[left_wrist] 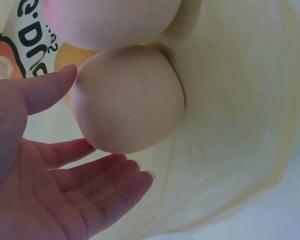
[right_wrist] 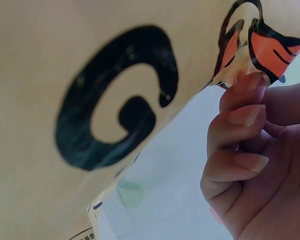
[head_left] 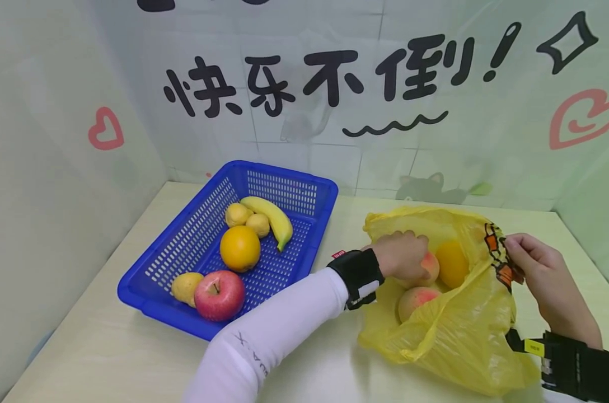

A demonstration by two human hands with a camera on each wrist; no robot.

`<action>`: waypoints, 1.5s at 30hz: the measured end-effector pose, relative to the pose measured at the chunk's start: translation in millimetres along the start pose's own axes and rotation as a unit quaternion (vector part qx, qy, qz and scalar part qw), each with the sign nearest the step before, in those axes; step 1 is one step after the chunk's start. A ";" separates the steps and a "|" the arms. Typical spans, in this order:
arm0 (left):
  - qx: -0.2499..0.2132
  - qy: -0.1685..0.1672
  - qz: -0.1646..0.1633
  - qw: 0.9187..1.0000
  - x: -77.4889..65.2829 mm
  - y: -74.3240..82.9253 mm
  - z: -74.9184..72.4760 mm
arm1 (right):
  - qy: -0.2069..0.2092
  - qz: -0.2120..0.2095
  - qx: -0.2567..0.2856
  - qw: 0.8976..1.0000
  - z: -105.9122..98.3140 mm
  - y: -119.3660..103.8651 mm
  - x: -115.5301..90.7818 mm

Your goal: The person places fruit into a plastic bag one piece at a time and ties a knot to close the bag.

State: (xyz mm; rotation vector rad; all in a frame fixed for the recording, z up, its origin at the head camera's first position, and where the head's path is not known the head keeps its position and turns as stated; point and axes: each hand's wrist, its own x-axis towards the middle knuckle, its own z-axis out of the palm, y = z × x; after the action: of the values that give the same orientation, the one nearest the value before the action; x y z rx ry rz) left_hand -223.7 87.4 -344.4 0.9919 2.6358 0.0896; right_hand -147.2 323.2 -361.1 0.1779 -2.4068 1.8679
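Observation:
In the head view, my left hand (head_left: pixel 401 254) reaches into a yellow plastic bag (head_left: pixel 465 341) and is at a peach (head_left: pixel 430 267). The left wrist view has a pale peach (left_wrist: pixel 127 100) beside my spread thumb and fingers; the thumb tip and index finger are at its edge, and the fingers are not wrapped round it. Another peach (head_left: pixel 416 302) and an orange (head_left: pixel 451 263) lie in the bag. My right hand (head_left: pixel 541 268) pinches the bag's printed rim on the right, fingers curled, also seen in the right wrist view.
Left of the bag, a blue plastic basket (head_left: pixel 150 305) stands on the pale table (head_left: pixel 103 341). It holds a banana (head_left: pixel 271 215), an orange (head_left: pixel 240 248), a red apple (head_left: pixel 220 295) and several small yellow fruits (head_left: pixel 186 288). A printed sheet (head_left: pixel 304 129) hangs behind.

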 end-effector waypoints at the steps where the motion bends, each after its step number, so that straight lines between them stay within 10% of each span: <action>1: 0.001 -0.001 -0.002 1.000 -1.2 -0.9 -0.5 | 0.002 0.001 -0.005 1.000 0.3 -0.3 0.1; 13: -0.005 -0.011 0.043 0.999 -22.5 -7.8 -9.5 | 0.010 0.020 0.011 1.000 -1.6 1.3 -0.1; 25: -0.045 0.041 0.095 0.994 -84.1 -5.6 -30.9 | 0.040 0.038 -0.004 0.998 -3.1 3.2 1.4; 36: -0.139 0.190 -0.002 0.972 -146.1 -96.5 -66.9 | 0.036 0.034 0.027 0.998 -3.5 5.9 1.2; 45: -0.161 0.196 -0.134 0.958 -155.2 -180.7 -53.2 | 0.019 0.022 0.054 0.998 -2.0 5.2 0.8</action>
State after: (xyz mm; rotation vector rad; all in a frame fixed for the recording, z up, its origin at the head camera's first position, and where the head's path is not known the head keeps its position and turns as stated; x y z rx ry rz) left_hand -245.1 -147.6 -281.9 0.5455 2.9440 0.6929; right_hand -148.8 326.4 -365.5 0.0959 -2.3061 2.0017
